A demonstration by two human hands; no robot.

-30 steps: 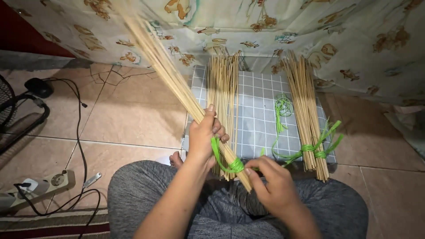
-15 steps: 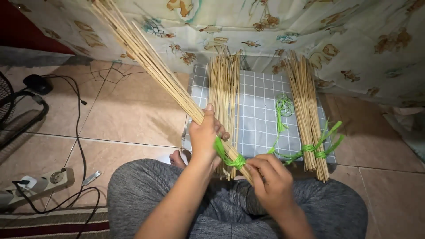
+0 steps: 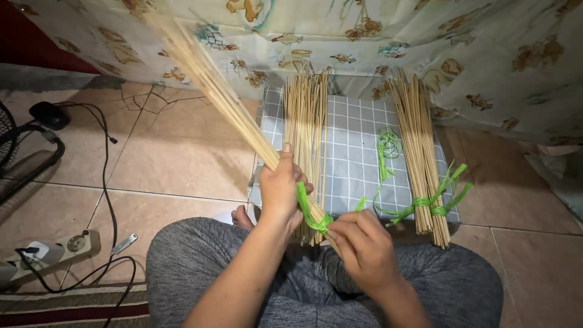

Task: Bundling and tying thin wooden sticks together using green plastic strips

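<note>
Seated cross-legged on tiled floor, grey trousers, patterned cloth hanging across the back. Grey checked mat lay on the floor just ahead of the knees. On the mat: loose pile of bamboo sticks at left-centre, not tied as far as visible; finished bundle at right, already bound w/ green strip near its lower end; spare green strips between the two. Held bundle of sticks ran diagonally from upper left down to the lap, upper part motion-blurred. Left hand was closed round that bundle near its lower end, thumb up. Right hand was closed too, fingers pinched on the green tie that wraps the held bundle just below the left hand. Tie looked wrapped round at least once w/ a loose tail sticking out to the right; couldn't tell if knot was made, right hand covers it. Progress, my read: one bundle done, second mid-tie, loose pile left to bind, so roughly halfway or a bit under. Off to the left, well apart from the work: power strip w/ black cables across the tiles, part of a fan base at the edge, striped rug at bottom left.
</note>
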